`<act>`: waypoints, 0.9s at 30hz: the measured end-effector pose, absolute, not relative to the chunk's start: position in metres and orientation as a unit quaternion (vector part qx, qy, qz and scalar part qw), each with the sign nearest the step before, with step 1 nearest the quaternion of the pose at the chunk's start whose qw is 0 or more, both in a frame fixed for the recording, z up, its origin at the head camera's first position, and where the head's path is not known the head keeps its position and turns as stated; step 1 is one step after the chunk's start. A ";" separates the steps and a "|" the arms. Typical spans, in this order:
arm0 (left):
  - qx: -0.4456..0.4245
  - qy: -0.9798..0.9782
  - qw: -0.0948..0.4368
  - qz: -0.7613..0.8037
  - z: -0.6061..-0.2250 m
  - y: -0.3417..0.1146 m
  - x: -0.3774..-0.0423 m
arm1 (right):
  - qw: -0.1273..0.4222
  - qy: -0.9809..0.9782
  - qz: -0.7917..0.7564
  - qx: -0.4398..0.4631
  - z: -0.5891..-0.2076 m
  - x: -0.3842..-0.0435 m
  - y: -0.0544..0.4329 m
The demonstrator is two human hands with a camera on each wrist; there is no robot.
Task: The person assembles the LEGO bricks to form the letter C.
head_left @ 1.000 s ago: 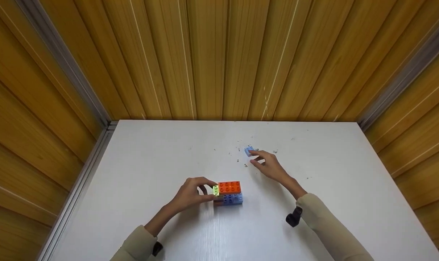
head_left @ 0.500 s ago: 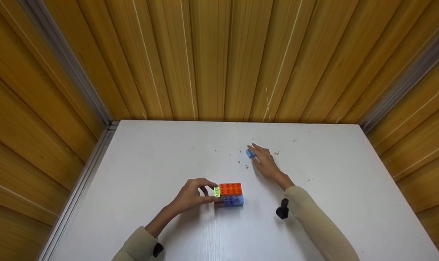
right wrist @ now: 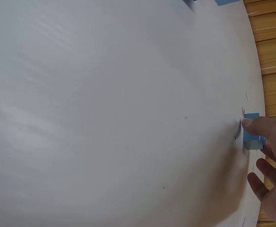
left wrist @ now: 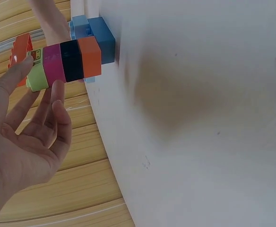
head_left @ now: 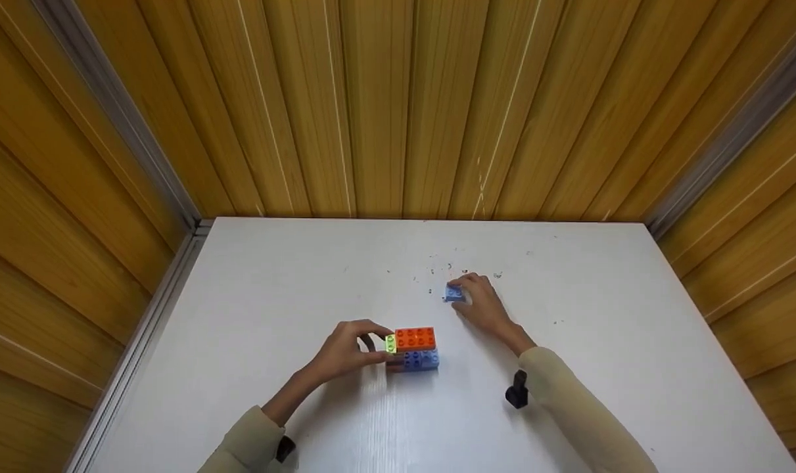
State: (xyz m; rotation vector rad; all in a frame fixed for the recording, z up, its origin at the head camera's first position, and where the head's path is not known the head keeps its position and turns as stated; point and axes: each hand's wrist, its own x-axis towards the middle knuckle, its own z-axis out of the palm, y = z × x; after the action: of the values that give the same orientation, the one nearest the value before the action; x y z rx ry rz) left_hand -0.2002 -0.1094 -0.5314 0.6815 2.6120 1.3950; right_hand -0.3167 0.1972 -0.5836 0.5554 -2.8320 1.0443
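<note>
My left hand [head_left: 342, 351] grips a stack of toy building bricks by its lime-green brick [head_left: 390, 343], thumb on one side and fingers on the other. An orange-red brick [head_left: 415, 338] juts out from the top. Under the lime-green one, the left wrist view shows a magenta brick [left wrist: 53, 65], a dark brick [left wrist: 72, 60] and an orange brick [left wrist: 90, 57]. Blue bricks [head_left: 421, 360] form the bottom on the table. Farther back on the right, my right hand [head_left: 486, 307] pinches a small light blue brick [right wrist: 253, 143] between thumb and fingers, close to the tabletop.
Small dark specks [head_left: 432, 270] dot the white table [head_left: 292, 276] around the light blue brick. Yellow wood-look panels [head_left: 371, 118] wall in the back and both sides. Black wrist straps [head_left: 517, 391] show at the sleeves.
My right hand has closed thumb and fingers on the light blue brick, which has turned and come slightly nearer. The left hand and its stack have stayed in place.
</note>
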 end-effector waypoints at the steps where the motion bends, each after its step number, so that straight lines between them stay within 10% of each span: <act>1: 0.227 0.857 0.053 0.460 -0.531 -0.109 -0.200 | 0.034 -0.923 0.341 0.178 -0.584 -0.315 0.197; 27: 0.264 0.895 -0.015 0.359 -0.511 -0.076 -0.195 | 0.038 -0.921 0.343 0.178 -0.590 -0.276 0.206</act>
State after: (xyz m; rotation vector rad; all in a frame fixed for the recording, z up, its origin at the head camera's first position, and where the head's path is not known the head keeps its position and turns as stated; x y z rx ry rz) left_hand -0.1947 -0.0765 -0.5105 0.8381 2.8387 1.1375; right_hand -0.2765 0.2061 -0.5900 0.5474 -2.8265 1.0516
